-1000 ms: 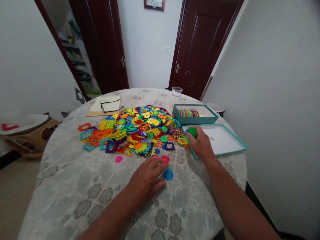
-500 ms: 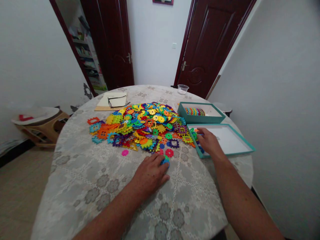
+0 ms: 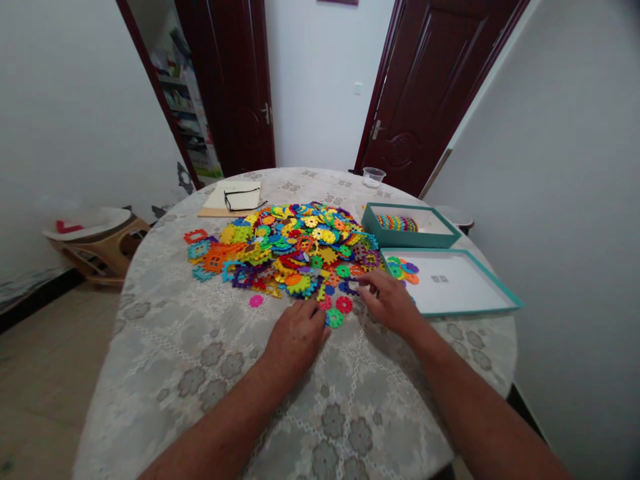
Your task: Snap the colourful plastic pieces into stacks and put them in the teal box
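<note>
Grn disc (image 3: 335,318) just below ctr of frame, round so no long axis, right beside L hand (image 3: 297,338) fingertips, R hand (image 3: 391,302) farther, upper right by purple sq. piece (image 3: 343,287); can't tell if either grips.

Across the round table (image 3: 165,333), the left hand (image 3: 297,337) lies close by a green disc (image 3: 335,319), with a red disc (image 3: 344,305) just beyond. The right hand (image 3: 390,303) is at a purple frame (image 3: 349,287); whether it touches, I can't tell. A bright pile (image 3: 300,243) spreads behind them. Discs (image 3: 395,268) lie in the lid (image 3: 473,283), near the box (image 3: 420,238). Glasses (image 3: 229,202) sit on a notebook (image 3: 214,200).
</note>
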`<state>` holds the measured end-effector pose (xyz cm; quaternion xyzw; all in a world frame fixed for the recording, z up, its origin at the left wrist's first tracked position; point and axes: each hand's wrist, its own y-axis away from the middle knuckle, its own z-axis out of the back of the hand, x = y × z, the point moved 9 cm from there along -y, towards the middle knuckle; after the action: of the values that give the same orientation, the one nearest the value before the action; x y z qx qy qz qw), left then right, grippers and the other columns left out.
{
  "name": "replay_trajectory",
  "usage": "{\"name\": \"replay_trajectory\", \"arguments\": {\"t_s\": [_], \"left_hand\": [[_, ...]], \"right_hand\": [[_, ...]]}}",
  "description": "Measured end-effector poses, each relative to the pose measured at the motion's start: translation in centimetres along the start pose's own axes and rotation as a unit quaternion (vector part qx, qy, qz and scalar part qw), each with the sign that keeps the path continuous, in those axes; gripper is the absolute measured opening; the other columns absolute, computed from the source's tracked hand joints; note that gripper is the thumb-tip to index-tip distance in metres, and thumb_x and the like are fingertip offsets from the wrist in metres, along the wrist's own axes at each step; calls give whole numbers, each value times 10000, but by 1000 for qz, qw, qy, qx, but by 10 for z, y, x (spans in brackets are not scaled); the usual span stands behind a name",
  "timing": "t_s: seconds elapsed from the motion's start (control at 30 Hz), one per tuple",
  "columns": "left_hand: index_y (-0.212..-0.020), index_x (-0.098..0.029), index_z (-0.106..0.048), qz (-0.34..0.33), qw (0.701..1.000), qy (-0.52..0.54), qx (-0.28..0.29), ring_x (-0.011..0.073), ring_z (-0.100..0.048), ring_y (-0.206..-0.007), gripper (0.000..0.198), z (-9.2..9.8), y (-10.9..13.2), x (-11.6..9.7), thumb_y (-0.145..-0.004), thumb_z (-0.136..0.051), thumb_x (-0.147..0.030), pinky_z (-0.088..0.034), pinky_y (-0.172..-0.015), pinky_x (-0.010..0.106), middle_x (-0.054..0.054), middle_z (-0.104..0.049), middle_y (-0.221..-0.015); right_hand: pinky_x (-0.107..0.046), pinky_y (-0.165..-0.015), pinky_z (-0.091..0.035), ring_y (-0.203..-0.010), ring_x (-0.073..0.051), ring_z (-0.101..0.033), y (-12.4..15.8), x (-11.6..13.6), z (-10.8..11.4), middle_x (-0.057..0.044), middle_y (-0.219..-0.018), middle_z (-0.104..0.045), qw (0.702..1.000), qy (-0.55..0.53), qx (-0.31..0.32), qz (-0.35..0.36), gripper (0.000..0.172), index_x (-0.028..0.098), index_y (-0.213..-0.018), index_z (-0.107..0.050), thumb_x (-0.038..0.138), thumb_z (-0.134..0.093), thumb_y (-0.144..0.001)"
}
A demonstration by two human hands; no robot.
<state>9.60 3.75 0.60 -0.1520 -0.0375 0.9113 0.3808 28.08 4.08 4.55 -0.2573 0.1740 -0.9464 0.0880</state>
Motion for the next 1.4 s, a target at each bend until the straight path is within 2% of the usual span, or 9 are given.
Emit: {"name": "replay_trajectory", "arguments": {"t_s": [0.1,0.23,0.37,0.53,0.7,0.87,1.03,1.23,1.4], "left_hand": [[-1064,-179,-683,22,1000,-9,-11,285,-583,-1119,138,4,1,2,-946,-676,-251,-488,-1014,441,121,-649,-1190],[-1026,-175,-678,46,998,-27,-17,312,-566,-1079,167,9,2,5,-966,-650,-328,-476,-986,470,129,-649,-1083],[-1038,-179,-655,61,998,-18,-3,308,-565,-1074,155,9,2,8,-961,-649,-312,-472,-976,452,127,-648,-1094],[-1067,-198,-617,89,996,28,7,286,-572,-1090,171,10,3,14,-929,-684,-274,-462,-984,421,105,-648,-1124],[-1119,-219,-601,95,992,77,-5,263,-580,-1102,235,7,4,20,-902,-692,-235,-465,-969,386,78,-650,-1150],[-1259,-198,-575,90,990,106,-11,266,-616,-1139,331,-1,7,21,-933,-632,-186,-470,-986,380,107,-681,-1211],[-1140,-217,-641,79,988,126,25,252,-652,-1089,187,-1,7,16,-956,-613,-235,-479,-935,344,87,-718,-1159],[-1130,-242,-668,76,986,134,70,246,-678,-978,204,-3,6,6,-935,-665,-298,-477,-845,324,57,-745,-1029],[-1022,-241,-682,93,988,102,66,266,-685,-968,127,-4,7,12,-924,-670,-322,-468,-810,319,69,-747,-1003]], "right_hand": [[-345,-853,-476,-955,-232,-620,10,25,-33,-100,-1072,-673,994,29,101,12,237,190,-1103,-680,373,-644,-957],[-353,-851,-457,-989,-254,-591,18,27,-46,-109,-1102,-623,986,85,141,-11,330,186,-1093,-643,452,-699,-906],[-343,-852,-449,-979,-241,-582,19,21,-48,-90,-1086,-607,985,77,150,-28,280,199,-1063,-618,406,-705,-896],[-363,-894,-444,-1073,-271,-574,18,21,-46,-119,-1173,-604,989,69,127,-31,384,195,-1188,-610,400,-724,-885],[-320,-777,-427,-896,-219,-580,15,18,-46,-62,-1008,-615,988,52,139,-42,240,204,-970,-620,372,-745,-852],[-318,-779,-438,-889,-213,-596,14,14,-43,-64,-1003,-646,986,8,164,-39,235,194,-1060,-627,276,-722,-861],[-305,-726,-417,-830,-199,-594,19,14,-37,-41,-927,-645,977,14,209,-31,147,204,-947,-649,290,-725,-855],[-284,-674,-388,-780,-181,-577,26,18,-34,-27,-898,-667,967,-14,255,-27,122,220,-886,-649,286,-741,-842],[-263,-623,-396,-716,-164,-579,27,17,-48,22,-778,-651,954,-138,255,-76,58,224,-897,-633,259,-676,-879]]}}
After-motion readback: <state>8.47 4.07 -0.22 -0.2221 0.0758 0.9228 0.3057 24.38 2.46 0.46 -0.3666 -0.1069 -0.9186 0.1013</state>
